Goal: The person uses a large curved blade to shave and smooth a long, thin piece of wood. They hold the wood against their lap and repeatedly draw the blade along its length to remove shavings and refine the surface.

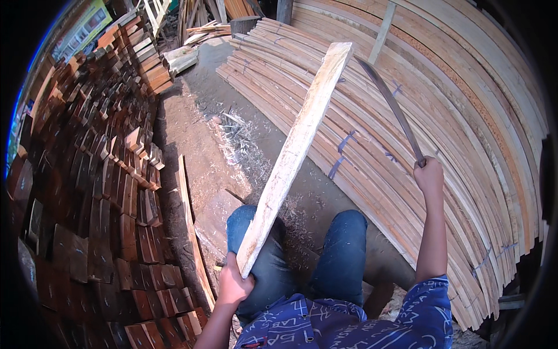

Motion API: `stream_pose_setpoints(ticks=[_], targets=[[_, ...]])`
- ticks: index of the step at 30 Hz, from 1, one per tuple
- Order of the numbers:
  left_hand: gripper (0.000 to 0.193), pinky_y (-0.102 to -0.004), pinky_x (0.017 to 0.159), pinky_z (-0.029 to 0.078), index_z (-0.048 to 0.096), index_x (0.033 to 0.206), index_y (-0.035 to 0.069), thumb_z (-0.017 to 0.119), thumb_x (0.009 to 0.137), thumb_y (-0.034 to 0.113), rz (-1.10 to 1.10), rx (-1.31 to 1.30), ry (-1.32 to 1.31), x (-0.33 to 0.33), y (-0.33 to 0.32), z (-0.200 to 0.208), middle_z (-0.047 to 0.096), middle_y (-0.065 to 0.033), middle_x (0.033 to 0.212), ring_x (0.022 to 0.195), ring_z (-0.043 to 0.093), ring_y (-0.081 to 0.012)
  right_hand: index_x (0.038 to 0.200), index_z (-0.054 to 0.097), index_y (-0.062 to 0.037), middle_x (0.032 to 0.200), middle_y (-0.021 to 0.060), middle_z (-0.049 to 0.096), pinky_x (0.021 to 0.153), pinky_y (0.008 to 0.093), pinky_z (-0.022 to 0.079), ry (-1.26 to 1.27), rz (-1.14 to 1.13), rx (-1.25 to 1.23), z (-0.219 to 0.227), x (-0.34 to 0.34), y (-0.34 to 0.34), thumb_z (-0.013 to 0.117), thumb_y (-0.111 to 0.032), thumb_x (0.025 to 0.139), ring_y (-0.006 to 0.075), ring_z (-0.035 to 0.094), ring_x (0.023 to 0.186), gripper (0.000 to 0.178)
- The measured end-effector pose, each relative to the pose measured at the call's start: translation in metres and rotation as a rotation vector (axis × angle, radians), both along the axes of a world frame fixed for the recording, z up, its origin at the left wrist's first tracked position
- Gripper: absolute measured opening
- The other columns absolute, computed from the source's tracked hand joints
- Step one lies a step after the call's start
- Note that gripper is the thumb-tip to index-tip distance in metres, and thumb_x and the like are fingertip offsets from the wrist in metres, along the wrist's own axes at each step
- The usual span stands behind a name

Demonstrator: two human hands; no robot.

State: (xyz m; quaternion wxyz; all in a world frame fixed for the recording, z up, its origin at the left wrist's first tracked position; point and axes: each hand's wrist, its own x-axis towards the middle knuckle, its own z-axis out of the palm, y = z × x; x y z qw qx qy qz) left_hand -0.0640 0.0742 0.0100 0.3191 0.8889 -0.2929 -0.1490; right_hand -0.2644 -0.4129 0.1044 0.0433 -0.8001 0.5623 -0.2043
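My left hand (pixel 233 283) is closed around the near end of a long, pale wooden beam (pixel 299 142). The beam slants up and away to the right, its lower part over my left knee and its far end raised in front of the stacked planks. Out to the right, my right hand (pixel 429 174) grips a machete (pixel 395 107) by its handle, which the fingers hide. Its long, dark, slightly curved blade points away and to the left, the tip close to the beam's far end but apart from it in the picture.
Long bundled planks (pixel 372 157), tied with blue strips, fill the right side. Stacked dark timber blocks (pixel 116 232) line the left. Wood shavings (pixel 238 139) litter the ground ahead, and a thin wooden strip (pixel 193 232) lies beside the blocks. A stump (pixel 244 25) stands far off.
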Motion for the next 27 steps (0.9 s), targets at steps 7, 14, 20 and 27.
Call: stream_pose_setpoints(ticks=[7,14,20,27], targets=[[0.037,-0.0582,0.073,0.049,0.043,0.099,0.000,0.058,0.067,0.008,-0.037,0.012,0.069,-0.002,-0.012,0.011,0.061,-0.0348,0.079,0.080,0.059,-0.0568,0.074,0.062,0.0029,0.057,0.0091,0.052,0.055,0.0378,0.040,-0.574,0.033,0.609,-0.163,-0.015,0.146,0.073,-0.015,0.082,0.0180,0.051,0.054,0.022],[0.035,-0.0534,0.074,0.051,0.044,0.100,0.000,0.058,0.069,0.002,-0.089,-0.004,0.196,0.010,-0.004,0.011,0.063,-0.0334,0.081,0.085,0.062,-0.0541,0.074,0.061,0.0024,0.059,0.0099,0.055,0.057,0.0377,0.042,-0.354,0.068,0.838,-0.196,-0.039,0.179,0.076,-0.016,0.081,0.0208,0.054,0.055,0.025],[0.048,-0.0296,0.082,0.043,0.050,0.113,0.001,0.056,0.065,-0.007,-0.247,0.059,0.605,0.043,0.002,0.016,0.048,-0.0070,0.088,0.089,0.049,-0.0173,0.071,0.057,-0.0008,0.055,0.0049,0.052,0.046,0.0327,0.039,-0.350,0.092,0.838,-0.209,-0.051,0.176,0.073,-0.012,0.085,0.0160,0.052,0.046,0.023],[0.039,-0.0257,0.057,0.042,0.054,0.098,0.004,0.062,0.061,0.008,-0.278,-0.078,1.084,0.063,-0.006,0.007,0.050,-0.0039,0.081,0.070,0.050,-0.0118,0.070,0.054,-0.0066,0.054,0.0023,0.050,0.038,0.0282,0.038,-0.516,0.054,1.089,-0.187,-0.041,0.169,0.069,-0.011,0.088,0.0126,0.048,0.040,0.024]])
